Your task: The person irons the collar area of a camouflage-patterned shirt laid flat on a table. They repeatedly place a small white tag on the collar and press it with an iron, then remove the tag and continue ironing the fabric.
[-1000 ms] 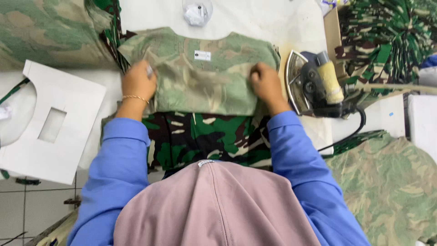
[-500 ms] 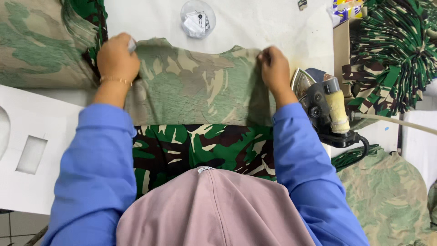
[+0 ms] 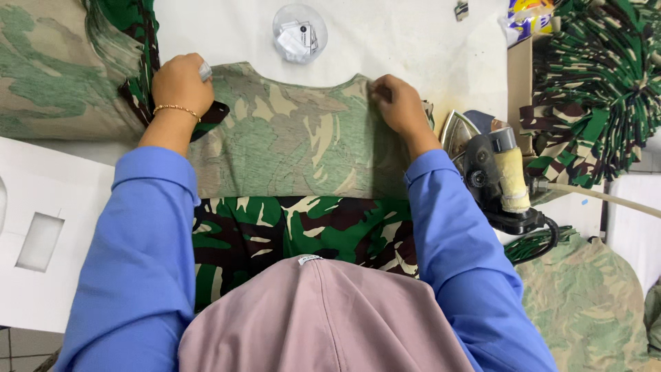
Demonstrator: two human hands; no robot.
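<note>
Here the faded green camouflage garment [image 3: 296, 138] lies crosswise on the white counter [image 3: 385, 41], the left hand [image 3: 180, 84] and right hand [image 3: 399, 105] pinching its far corners.

Both arms in blue sleeves are reaching forward, well apart. The left hand [image 3: 180, 84] is curling into a closed pinch, knuckles up; the right hand [image 3: 399, 105] is pinching shut likewise, thumb tucked under.

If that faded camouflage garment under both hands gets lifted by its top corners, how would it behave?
The faded camouflage garment would probably drape limply: it lies flat and folded, creased under the left hand and right hand. It looks thin, so likely light. Unlikely to roll or slide far.
</note>
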